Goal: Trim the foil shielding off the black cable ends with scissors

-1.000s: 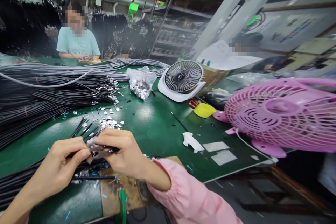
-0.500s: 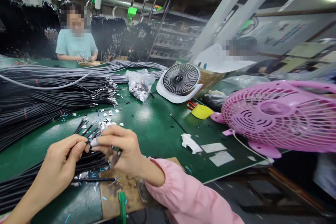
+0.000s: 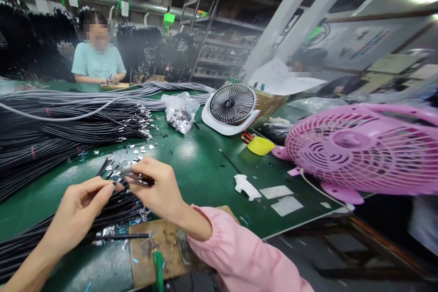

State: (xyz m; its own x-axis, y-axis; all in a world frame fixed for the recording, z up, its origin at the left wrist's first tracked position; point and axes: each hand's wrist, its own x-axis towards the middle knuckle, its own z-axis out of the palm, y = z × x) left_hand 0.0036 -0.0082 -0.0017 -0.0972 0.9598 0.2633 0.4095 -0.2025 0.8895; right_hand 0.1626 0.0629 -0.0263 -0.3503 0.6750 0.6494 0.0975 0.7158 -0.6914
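Observation:
My left hand pinches the end of a black cable, where thin coloured wires show at the fingertips. Just right of it, my right hand is closed round a small dark metal tool, partly hidden by the fingers. The hands are a little apart. Black cables lie beneath and behind them, and bits of foil are scattered beyond. Below my right hand is a worn wooden board with a green-handled item on it.
Large bundles of black cables and grey cables lie at the left. A plastic bag, a small white fan, a yellow item and a pink fan stand beyond. A person sits across the table.
The foil-like piece at my right fingertips no longer shows there, and coloured wires are visible at my left fingertips. My right hand has shifted slightly up and away from the cable end.

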